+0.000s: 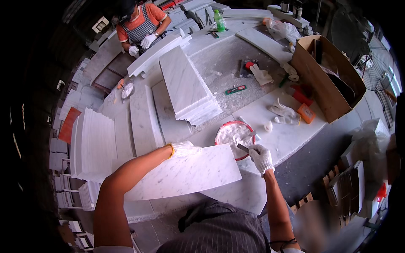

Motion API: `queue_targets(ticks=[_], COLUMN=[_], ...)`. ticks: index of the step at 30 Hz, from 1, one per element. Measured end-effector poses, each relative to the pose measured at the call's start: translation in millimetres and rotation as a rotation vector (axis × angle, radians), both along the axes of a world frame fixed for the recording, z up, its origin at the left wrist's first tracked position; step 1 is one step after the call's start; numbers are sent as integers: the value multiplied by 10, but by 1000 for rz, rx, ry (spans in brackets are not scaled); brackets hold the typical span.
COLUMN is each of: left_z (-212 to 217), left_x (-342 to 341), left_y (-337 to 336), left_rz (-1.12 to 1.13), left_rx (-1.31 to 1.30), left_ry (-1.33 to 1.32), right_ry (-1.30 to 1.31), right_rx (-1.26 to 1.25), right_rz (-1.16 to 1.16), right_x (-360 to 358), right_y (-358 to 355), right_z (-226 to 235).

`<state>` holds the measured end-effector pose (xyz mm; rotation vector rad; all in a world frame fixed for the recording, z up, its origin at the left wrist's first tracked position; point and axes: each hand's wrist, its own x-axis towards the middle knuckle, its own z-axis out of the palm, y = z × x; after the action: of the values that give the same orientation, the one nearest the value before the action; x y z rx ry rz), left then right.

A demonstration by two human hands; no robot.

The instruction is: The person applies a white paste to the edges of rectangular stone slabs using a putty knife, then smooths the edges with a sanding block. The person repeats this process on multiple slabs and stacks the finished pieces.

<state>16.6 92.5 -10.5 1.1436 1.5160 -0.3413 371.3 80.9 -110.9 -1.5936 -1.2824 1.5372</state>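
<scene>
Marble, in the form of a long white veined slab [185, 173], lay across the lower middle of the frame, tilted up on edge toward the person and resting against the white stone workbench [291, 135]. The left hand [184, 149], gloved in white, was closed over the slab's upper edge near the middle, steadying it. The right hand [261, 158], also gloved, was clenched around a small scraper [243, 147] whose blade reached toward the red-rimmed tub [233, 135] of white paste, just right of the slab's upper corner. The slab looked thin for its length, so it was probably heavy yet brittle: stiff, prone to snap or chip at a corner if lifted by one end or knocked against the bench. Its polished face seemed slippery, and the cloth gloves would have helped; the safest hold appeared to be on the long edges, both hands spread apart, the piece kept upright rather than flat. Above centre sat a stack of marble tiles [190, 86], with spare gloves [282, 111] and a cardboard box [327, 76] toward the upper right. At the upper left another person [141, 25] in a checked apron handled a stone strip.
</scene>
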Motion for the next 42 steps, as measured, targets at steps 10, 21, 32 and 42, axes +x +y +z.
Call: queue_targets(ticks=[10,21,32,42], left_z=[-238,-76,-52,28], left_x=[-15,80,444,730], left_y=[248,-29,-577,-775], left_rz=[-76,145,690,758], left_rx=[21,-201,-982,-1053], left_ry=[61,-158,-1232,-1437], right_ry=[-404,472,-22,-423], right_rx=[470,-187,86,281], right_rz=[-34,-203,-151,-38], right_x=[-215,286,234,4], right_y=[-18,-348,-571,-227], right_z=[464,458,411,468])
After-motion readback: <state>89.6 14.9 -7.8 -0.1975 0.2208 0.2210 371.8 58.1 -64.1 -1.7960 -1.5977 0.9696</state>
